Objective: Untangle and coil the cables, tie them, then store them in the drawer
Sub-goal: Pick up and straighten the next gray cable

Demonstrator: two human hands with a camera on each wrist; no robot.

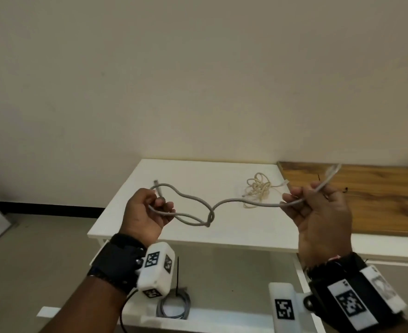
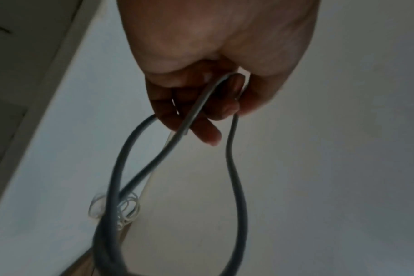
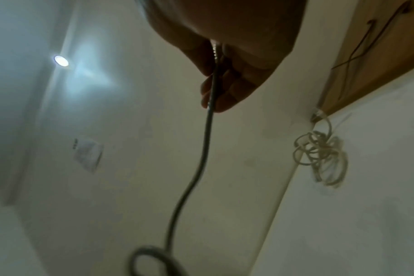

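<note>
A white counter (image 1: 164, 169) stands against a pale wall, with a wood-grain surface (image 1: 366, 198) butting its right edge. Below the counter's front edge an open drawer (image 1: 222, 318) holds a coiled grey cable (image 1: 174, 306) bound with a black zip tie (image 1: 177, 275).

Above the counter, both hands hold a grey cable (image 1: 231, 201) in the air. The left hand (image 1: 145, 212) has its fingers curled around one end, where the cable doubles into loops that cross in a loose knot (image 1: 209, 219) between the hands. The right hand (image 1: 318, 212) pinches the other end between thumb and fingers, the connector (image 1: 332, 169) sticking up past them.

On the counter's back right part, near the wood-grain surface, lies a tangled cream cable (image 1: 259, 186), apart from both hands.
</note>
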